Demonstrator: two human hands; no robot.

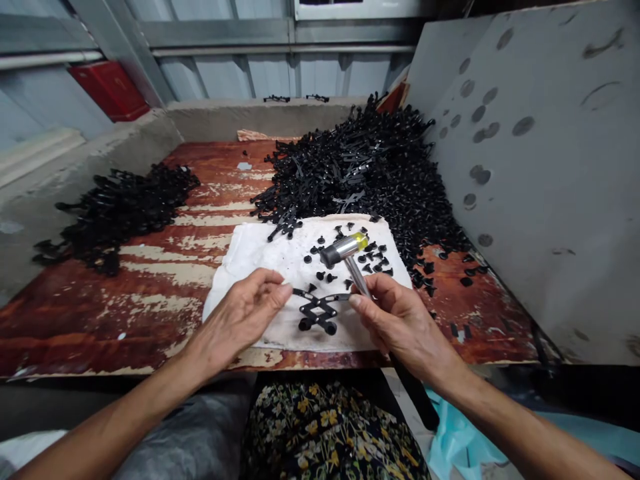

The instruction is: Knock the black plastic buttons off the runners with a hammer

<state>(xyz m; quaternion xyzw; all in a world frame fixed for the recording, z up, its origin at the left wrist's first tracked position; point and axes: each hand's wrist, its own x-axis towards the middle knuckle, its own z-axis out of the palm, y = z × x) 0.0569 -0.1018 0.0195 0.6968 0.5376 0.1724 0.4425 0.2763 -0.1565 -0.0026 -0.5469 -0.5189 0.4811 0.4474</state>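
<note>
Between my hands hangs a black folding linkage point(319, 310) with crossed bars and round feet, above a white cloth point(280, 250). My left hand point(255, 303) pinches its left end between thumb and fingers. The right end is at the thumb of my right hand point(395, 313). That hand also holds a hammer point(356, 273) with a dark face, a metal head and a yellow face; its black grip sticks out below the palm. Small black pegs point(373, 259) lie scattered on the cloth, beyond the hammer head.
A large heap of black parts point(360, 167) covers the back right of the worn red table point(150, 287). Another pile point(125, 207) lies at the left. A grey panel point(540, 173) stands along the right side, and a low concrete ledge point(215, 123) runs behind.
</note>
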